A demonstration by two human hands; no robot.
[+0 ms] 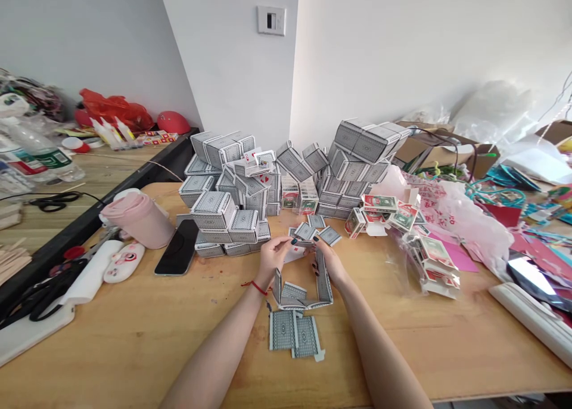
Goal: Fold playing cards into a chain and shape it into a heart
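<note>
At lower centre on the desk [384, 343], flattened cards [283, 330] lie before an open card frame [324, 284], probably light, springy, easily creased, best held by its edges. The left hand [273, 257] and right hand [330, 261], fingertips nearly together, pinch what seems its far strip [304, 244]; card boxes [211, 211] stand beyond.

This looks like a handicraft workspace, whether in a home or a small studio is unclear; a wooden table [393, 349] bears blocks folded from playing cards [212, 211]; nearby lie black scissors [53, 203], nozzle-tipped bottles [106, 135], coloured paper [467, 262]; plain walls [379, 51] stand behind.
</note>
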